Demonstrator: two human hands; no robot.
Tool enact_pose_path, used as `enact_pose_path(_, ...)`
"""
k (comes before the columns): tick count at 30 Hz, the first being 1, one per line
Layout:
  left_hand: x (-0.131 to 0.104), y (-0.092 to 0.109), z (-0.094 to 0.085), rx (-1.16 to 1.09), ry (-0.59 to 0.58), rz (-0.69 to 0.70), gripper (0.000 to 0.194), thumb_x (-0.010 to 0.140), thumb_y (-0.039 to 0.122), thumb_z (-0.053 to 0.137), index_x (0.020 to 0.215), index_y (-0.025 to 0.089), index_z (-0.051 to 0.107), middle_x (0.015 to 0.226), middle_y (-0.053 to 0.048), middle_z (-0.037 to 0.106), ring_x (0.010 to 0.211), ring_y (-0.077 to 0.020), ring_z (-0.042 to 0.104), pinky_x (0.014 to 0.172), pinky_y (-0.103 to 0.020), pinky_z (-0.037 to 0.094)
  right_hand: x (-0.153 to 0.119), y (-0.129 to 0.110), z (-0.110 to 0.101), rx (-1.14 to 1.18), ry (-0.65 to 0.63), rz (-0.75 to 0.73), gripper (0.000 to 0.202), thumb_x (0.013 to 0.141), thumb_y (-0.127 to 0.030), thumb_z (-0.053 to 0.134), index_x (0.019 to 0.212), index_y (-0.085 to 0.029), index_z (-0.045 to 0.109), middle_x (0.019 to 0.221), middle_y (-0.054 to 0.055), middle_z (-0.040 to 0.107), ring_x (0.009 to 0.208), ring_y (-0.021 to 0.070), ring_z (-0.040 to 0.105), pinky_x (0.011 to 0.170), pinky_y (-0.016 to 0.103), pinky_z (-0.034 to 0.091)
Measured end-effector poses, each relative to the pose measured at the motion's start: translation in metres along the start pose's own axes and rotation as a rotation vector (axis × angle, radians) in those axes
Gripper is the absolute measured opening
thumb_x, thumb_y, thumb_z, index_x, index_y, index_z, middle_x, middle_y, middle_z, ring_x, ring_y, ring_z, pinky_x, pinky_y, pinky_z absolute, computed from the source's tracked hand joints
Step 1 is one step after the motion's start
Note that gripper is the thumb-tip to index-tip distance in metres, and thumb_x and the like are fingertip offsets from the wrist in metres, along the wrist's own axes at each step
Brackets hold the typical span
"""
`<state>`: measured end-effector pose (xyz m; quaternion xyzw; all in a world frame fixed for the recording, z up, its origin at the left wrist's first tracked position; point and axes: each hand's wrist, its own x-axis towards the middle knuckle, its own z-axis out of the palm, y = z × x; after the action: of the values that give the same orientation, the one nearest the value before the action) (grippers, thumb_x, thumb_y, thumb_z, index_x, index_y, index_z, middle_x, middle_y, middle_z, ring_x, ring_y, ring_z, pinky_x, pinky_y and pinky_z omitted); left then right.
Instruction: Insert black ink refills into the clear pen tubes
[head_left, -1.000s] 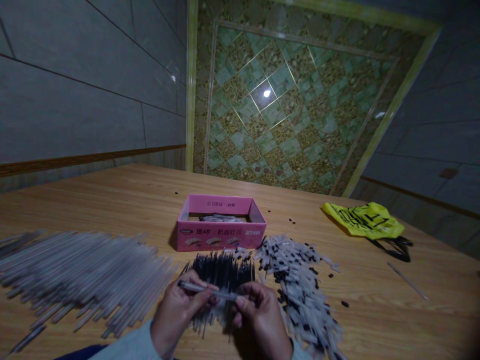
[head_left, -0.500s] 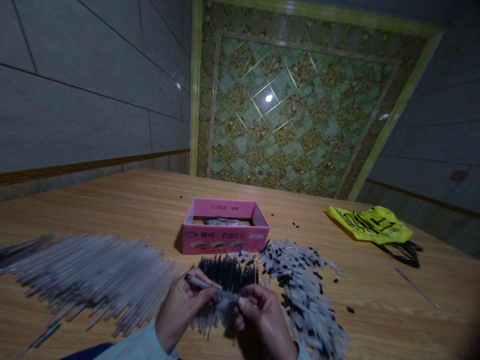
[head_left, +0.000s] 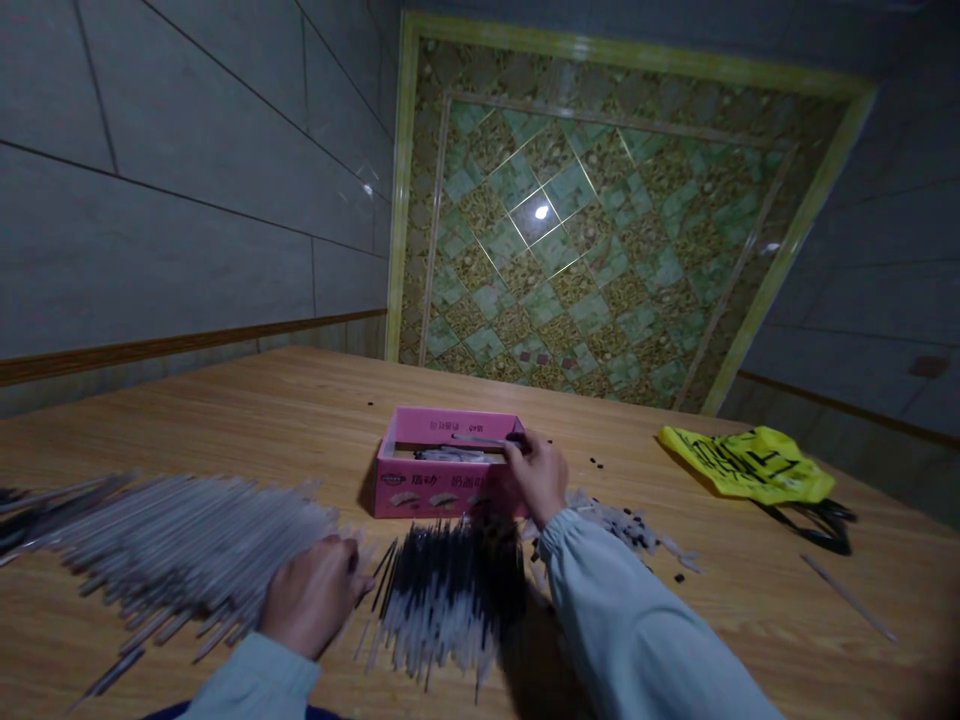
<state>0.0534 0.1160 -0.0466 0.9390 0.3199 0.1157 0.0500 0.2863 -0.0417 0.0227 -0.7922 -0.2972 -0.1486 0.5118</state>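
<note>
Over the right end of the pink box [head_left: 431, 494], my right hand [head_left: 541, 472] pinches a thin pen [head_left: 480, 440], which points left across the opening. More pens [head_left: 450, 455] lie inside the box. My left hand [head_left: 313, 590] is curled at the right edge of a wide pile of clear pen barrels [head_left: 180, 545]; its fingertips are blurred, and what they hold cannot be made out. Between the hands lies a bundle of ink refills [head_left: 442, 590], dark at the far end and pale at the near end. Small white and black pen parts [head_left: 611, 525] are partly hidden by my right sleeve.
A yellow plastic bag [head_left: 750, 465] with black print lies at the right on the wooden table [head_left: 300, 420], a black strap [head_left: 817, 522] beside it. One loose stick [head_left: 847, 598] lies nearer. Dark pieces [head_left: 112, 672] lie at the front left. Tiled walls surround the table.
My hands have parted. The right hand has carried a pen forward from above the refills to over the box. The left has moved left to the barrel pile.
</note>
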Motion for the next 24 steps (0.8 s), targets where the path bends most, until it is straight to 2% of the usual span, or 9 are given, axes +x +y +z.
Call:
enact_pose_path(5,-0.004,0.001,-0.001,0.083,-0.029,-0.039,0.02,0.077,0.027,0.05,0.084,0.017,0.066,0.091,-0.014,0.07,0.085,-0.0291,0.066,0.067,-0.035,0.043,0.006,-0.001,0.029,-0.17,-0.103,-0.05,0.016,0.075,-0.022,0.06,0.084,-0.023,0.072,0.082,0.005,0.073,0.081,0.0222,0.063,0.069,0.028,0.039)
enact_pose_path(9,-0.005,0.003,-0.002,0.107,-0.059,-0.053,0.022,0.079,0.024,0.046,0.083,0.015,0.066,0.092,-0.016,0.069,0.083,-0.0293,0.067,0.068,-0.036,0.044,-0.001,0.001,0.034,-0.216,-0.156,-0.095,0.016,0.077,-0.02,0.057,0.081,-0.022,0.073,0.078,0.005,0.073,0.08,0.0217,0.063,0.071,0.028,0.039)
enact_pose_path(14,-0.006,0.002,0.005,0.132,-0.046,-0.026,0.023,0.078,0.023,0.045,0.085,0.014,0.065,0.089,-0.018,0.068,0.084,-0.031,0.066,0.069,-0.039,0.045,-0.025,0.004,0.017,-0.177,-0.137,-0.172,0.022,0.08,-0.02,0.054,0.096,-0.018,0.069,0.1,0.008,0.069,0.098,0.022,0.058,0.086,0.03,0.038)
enact_pose_path(18,-0.008,0.005,0.006,0.136,-0.049,-0.013,0.024,0.076,0.019,0.044,0.084,0.013,0.066,0.089,-0.018,0.069,0.084,-0.0314,0.066,0.07,-0.04,0.045,-0.06,0.011,-0.005,-0.117,-0.184,-0.204,0.02,0.081,-0.02,0.053,0.092,-0.018,0.069,0.095,0.008,0.069,0.093,0.022,0.059,0.083,0.031,0.041)
enact_pose_path(21,-0.01,0.011,0.005,0.129,-0.05,-0.014,0.025,0.076,0.015,0.041,0.082,0.012,0.066,0.087,-0.019,0.068,0.083,-0.0322,0.066,0.07,-0.04,0.045,-0.088,0.017,-0.023,-0.117,-0.272,-0.201,0.016,0.075,-0.016,0.057,0.082,-0.019,0.07,0.085,0.007,0.068,0.085,0.0226,0.06,0.076,0.03,0.042)
enact_pose_path(24,-0.012,0.016,0.003,0.123,-0.047,-0.014,0.027,0.075,0.012,0.042,0.087,0.011,0.065,0.09,-0.019,0.068,0.082,-0.031,0.066,0.068,-0.038,0.045,-0.11,0.023,-0.037,-0.21,-0.455,-0.184,0.018,0.067,-0.009,0.058,0.076,-0.02,0.07,0.083,0.006,0.065,0.081,0.0212,0.058,0.072,0.028,0.039)
